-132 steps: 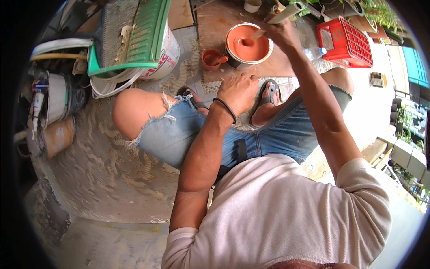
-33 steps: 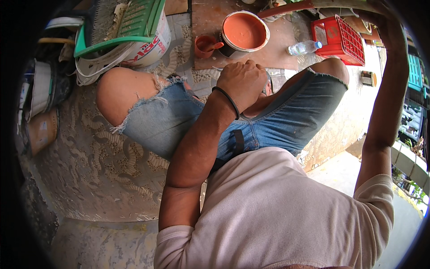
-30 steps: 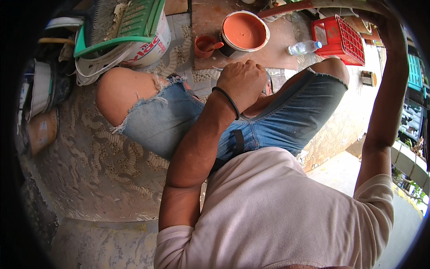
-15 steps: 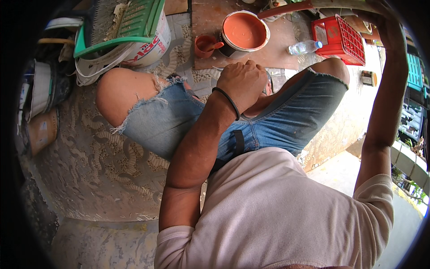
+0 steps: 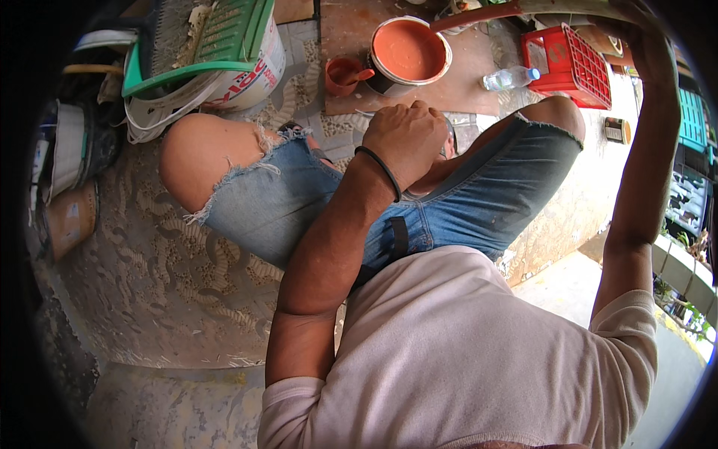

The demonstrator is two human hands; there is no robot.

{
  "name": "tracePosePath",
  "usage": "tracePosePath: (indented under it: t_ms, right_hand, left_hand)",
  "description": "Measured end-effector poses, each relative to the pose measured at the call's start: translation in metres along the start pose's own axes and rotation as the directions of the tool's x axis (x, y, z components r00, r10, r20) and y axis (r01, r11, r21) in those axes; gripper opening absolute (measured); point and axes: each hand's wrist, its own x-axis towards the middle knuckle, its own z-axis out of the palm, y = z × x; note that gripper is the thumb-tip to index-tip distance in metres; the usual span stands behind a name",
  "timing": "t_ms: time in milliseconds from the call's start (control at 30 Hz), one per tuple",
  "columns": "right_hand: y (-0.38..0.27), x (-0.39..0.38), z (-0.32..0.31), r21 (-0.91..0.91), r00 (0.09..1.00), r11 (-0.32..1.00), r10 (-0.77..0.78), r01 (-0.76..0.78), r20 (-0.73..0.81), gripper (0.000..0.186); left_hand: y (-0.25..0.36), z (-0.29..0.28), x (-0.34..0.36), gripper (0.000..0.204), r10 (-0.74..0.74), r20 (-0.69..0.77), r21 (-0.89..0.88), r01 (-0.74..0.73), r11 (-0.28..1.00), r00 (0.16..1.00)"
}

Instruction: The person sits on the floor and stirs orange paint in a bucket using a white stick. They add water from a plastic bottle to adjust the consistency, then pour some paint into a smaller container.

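My left hand [image 5: 404,138], a black band at its wrist, is closed between my knees, its fingertips hidden. My right hand [image 5: 645,46] is raised to the upper right rim, closed on a long stick [image 5: 486,16] with an orange-coated end. That end reaches the right side of a paint bucket [image 5: 407,46] full of orange paint; whether it touches the rim I cannot tell. Beside the bucket stands a small orange cup [image 5: 338,75] with a handled tool in it. Both are on a reddish-brown board [image 5: 464,97].
A green tray [image 5: 232,41] tops a white bucket [image 5: 254,93] at upper left. A clear bottle [image 5: 505,78] lies beside a red crate [image 5: 580,67]. A small can [image 5: 615,129] is at right. Buckets [image 5: 67,150] crowd the left, over patterned floor [image 5: 164,292].
Since 4.4 seconds ago my right hand has lifted the stick out of the paint and moved up and right; the paint's swirl has smoothed. Over the last second almost nothing has moved.
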Motion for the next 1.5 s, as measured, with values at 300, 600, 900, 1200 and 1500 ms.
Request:
tracePosePath:
  t_ms: [300,600,900,1200,1500]
  right_hand:
    - [-0.003,-0.001,0.011,-0.013,0.999,0.999,0.052,-0.052,-0.011,0.004]
    - [0.0,-0.002,0.02,-0.027,0.992,0.995,0.093,-0.095,-0.091,0.004]
    - [0.023,0.001,0.04,-0.053,0.98,0.998,0.024,-0.035,-0.199,0.013]
    - [0.149,0.018,0.063,-0.014,0.944,0.955,0.289,-0.295,-0.156,0.025]
    - [0.286,0.031,0.095,0.061,0.836,0.853,0.52,-0.518,-0.174,0.023]
  left_hand:
    - [0.001,0.0,0.0,0.022,-0.015,0.016,0.005,0.015,1.0,1.0]
    - [-0.002,0.005,-0.002,0.02,0.04,-0.076,0.064,-0.035,0.997,0.996]
    - [0.002,-0.001,-0.002,0.019,-0.012,-0.044,0.042,0.014,0.999,0.999]
    - [-0.008,-0.003,0.003,0.017,-0.081,0.041,0.018,0.08,0.997,0.996]
    - [-0.091,0.005,0.02,0.032,-0.654,0.322,0.074,0.671,0.738,0.684]
